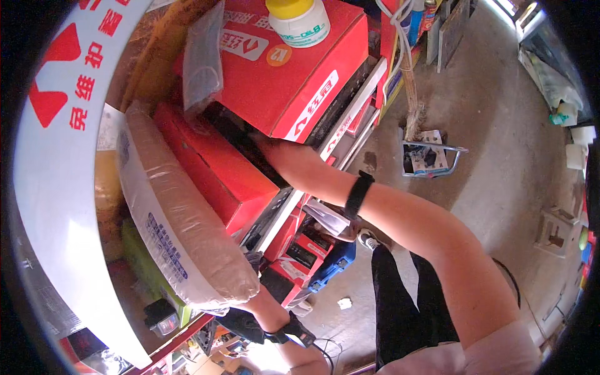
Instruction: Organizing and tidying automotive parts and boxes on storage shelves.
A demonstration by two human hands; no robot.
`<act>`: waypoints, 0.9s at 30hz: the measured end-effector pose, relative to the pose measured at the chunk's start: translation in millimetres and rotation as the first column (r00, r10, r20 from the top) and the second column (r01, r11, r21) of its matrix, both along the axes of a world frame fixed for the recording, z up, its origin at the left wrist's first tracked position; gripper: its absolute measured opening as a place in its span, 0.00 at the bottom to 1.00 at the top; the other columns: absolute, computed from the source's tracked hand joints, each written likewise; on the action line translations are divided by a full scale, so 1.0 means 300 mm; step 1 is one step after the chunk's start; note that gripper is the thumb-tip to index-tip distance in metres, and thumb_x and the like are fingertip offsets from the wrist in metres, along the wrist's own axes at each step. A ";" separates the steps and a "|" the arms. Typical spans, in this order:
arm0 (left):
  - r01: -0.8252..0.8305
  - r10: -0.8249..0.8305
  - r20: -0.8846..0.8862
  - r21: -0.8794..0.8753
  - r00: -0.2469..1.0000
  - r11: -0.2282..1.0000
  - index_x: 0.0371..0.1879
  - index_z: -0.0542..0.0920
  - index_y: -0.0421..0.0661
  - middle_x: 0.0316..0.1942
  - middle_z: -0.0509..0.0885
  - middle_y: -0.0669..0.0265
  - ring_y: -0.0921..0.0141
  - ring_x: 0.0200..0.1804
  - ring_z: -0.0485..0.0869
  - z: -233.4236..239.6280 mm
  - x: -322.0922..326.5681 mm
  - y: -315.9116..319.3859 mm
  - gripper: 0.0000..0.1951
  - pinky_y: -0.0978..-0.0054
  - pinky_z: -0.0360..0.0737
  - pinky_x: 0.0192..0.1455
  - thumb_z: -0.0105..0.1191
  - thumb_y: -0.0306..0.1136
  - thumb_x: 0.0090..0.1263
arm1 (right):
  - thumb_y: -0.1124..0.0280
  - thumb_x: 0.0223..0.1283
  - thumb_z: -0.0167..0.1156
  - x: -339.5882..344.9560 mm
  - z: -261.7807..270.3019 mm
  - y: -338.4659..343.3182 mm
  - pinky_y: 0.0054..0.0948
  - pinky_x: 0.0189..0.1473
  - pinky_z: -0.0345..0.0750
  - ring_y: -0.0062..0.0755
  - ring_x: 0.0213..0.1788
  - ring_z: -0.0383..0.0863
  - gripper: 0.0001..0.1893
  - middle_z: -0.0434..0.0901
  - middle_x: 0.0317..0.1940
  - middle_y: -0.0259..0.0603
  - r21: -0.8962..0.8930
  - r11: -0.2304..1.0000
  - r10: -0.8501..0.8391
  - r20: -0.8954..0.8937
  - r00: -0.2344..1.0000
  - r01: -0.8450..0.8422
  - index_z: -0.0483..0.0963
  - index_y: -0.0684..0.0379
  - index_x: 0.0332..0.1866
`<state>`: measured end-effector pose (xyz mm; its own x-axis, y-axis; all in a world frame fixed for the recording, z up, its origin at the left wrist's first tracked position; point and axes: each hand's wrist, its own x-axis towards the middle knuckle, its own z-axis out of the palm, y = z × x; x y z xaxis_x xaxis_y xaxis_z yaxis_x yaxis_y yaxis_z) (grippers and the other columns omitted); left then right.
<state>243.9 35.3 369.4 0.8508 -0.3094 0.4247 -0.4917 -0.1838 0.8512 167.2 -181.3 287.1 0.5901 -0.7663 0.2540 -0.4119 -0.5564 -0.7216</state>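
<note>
My right hand (269, 145) reaches into the dark gap between a large red cardboard box (300, 84) and a smaller red box (215, 164); its fingers are hidden there. A white jar with a yellow lid (300, 26) stands on the large box. A long, plastic-wrapped brown package (192, 211) lies along the left of the smaller box. My left hand (251, 302) is at the package's lower end, mostly hidden beneath it, so its grip does not show. Both wrists wear black bands.
A white shelf edge (276, 220) runs below the boxes. A green box (150, 267) and a small black item (161, 316) sit at lower left. On the floor are a metal-framed carrier (433, 159), a blue case (333, 267) and a white stool (557, 232).
</note>
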 end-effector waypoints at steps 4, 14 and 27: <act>-0.048 -0.027 -0.267 -0.268 0.963 0.962 0.56 0.72 0.31 0.50 0.81 0.48 0.58 0.50 0.82 0.039 -0.056 -0.055 0.24 0.60 0.81 0.57 0.50 0.39 0.67 | 0.61 0.72 0.42 0.000 -0.004 0.019 0.40 0.47 0.77 0.53 0.46 0.80 0.17 0.79 0.39 0.56 0.213 0.975 0.063 -0.008 0.998 -0.060 0.71 0.63 0.52; -0.004 0.003 -0.037 -0.012 0.999 1.000 0.56 0.72 0.31 0.49 0.81 0.48 0.57 0.51 0.82 0.017 -0.011 -0.018 0.26 0.59 0.81 0.57 0.44 0.44 0.71 | 0.74 0.57 0.51 -0.091 0.072 0.027 0.42 0.33 0.83 0.52 0.33 0.85 0.11 0.81 0.28 0.56 -0.016 0.993 0.115 -0.135 0.984 -0.118 0.75 0.65 0.42; 0.038 -0.041 -0.105 -0.036 0.994 0.999 0.56 0.72 0.31 0.49 0.80 0.47 0.56 0.52 0.82 -0.003 0.004 -0.032 0.26 0.59 0.81 0.56 0.41 0.45 0.72 | 0.73 0.46 0.60 -0.102 0.097 0.098 0.40 0.38 0.81 0.44 0.33 0.85 0.06 0.83 0.26 0.46 -0.141 0.976 0.103 -0.369 0.924 -0.165 0.81 0.62 0.29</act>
<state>245.0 25.7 368.4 0.8790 -0.3306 0.3436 -0.4046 -0.1358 0.9044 136.6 -151.8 316.2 0.7595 -0.6386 0.1237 -0.5381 -0.7237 -0.4322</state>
